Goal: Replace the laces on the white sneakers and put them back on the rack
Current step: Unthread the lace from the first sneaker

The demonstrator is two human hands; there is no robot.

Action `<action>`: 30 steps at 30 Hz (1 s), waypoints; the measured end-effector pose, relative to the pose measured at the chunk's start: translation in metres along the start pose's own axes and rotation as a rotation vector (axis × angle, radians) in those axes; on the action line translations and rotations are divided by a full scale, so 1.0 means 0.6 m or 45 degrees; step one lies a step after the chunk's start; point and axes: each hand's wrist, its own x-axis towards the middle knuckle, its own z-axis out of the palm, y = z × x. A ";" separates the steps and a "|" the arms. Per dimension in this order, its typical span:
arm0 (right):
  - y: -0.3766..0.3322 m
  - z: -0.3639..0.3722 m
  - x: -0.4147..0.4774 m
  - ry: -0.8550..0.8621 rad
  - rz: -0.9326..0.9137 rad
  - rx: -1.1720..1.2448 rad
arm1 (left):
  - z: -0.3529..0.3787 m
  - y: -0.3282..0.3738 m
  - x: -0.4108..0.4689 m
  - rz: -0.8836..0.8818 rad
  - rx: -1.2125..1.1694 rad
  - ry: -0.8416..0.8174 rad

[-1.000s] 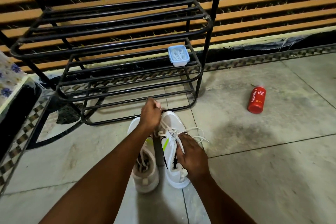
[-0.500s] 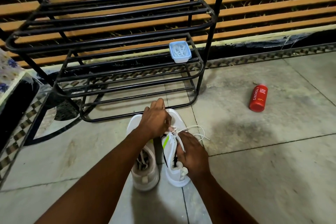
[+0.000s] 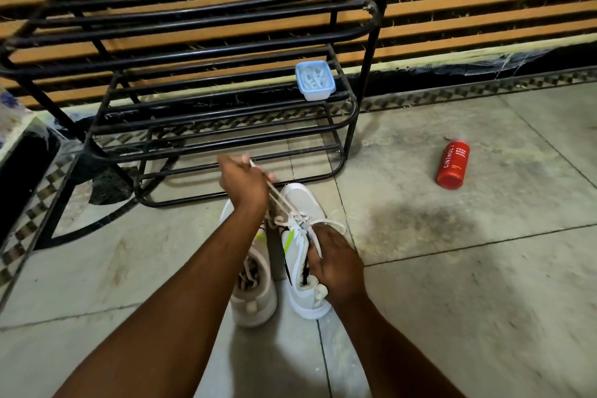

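1. Lace position: the white lace runs taut from the eyelets of the right sneaker up and forward-left to the left hand. That hand is raised above the toe, between the sneaker and the shoe rack.
2. Left hand state: its fingers are pressed together on the lace end and pinch it.
3. Right hand state: its fingers curl over the collar and tongue area of the right sneaker and grip it, holding it down on the floor.
4. Sneaker axis: the right sneaker lies with its toe toward the rack and its heel toward the person. The taut lace follows roughly this long axis, slanted to the left.
5. Governing relation: the eyelets lie below and behind the left fingers, just ahead of the right hand. The left hand is nearer the free end and the right hand is nearer the eyelets. In judgement, the next move either draws the lace further along this line or returns the end to an eyelet.
6. Left sneaker: it stands just beside the right sneaker and is partly hidden by the left forearm. Some lace shows in its opening.
7. Spare laces: a blue container holding white laces rests on the right end of a rack shelf.
8. Other item: a red Cinthol bottle lies on the floor, well apart to the right.
9. Progress, as a judgement: both sneakers are on the floor and neither has been returned to the rack yet.
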 end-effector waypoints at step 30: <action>0.012 0.012 -0.002 0.049 -0.018 0.059 | 0.002 -0.041 -0.055 1.106 1.877 -0.849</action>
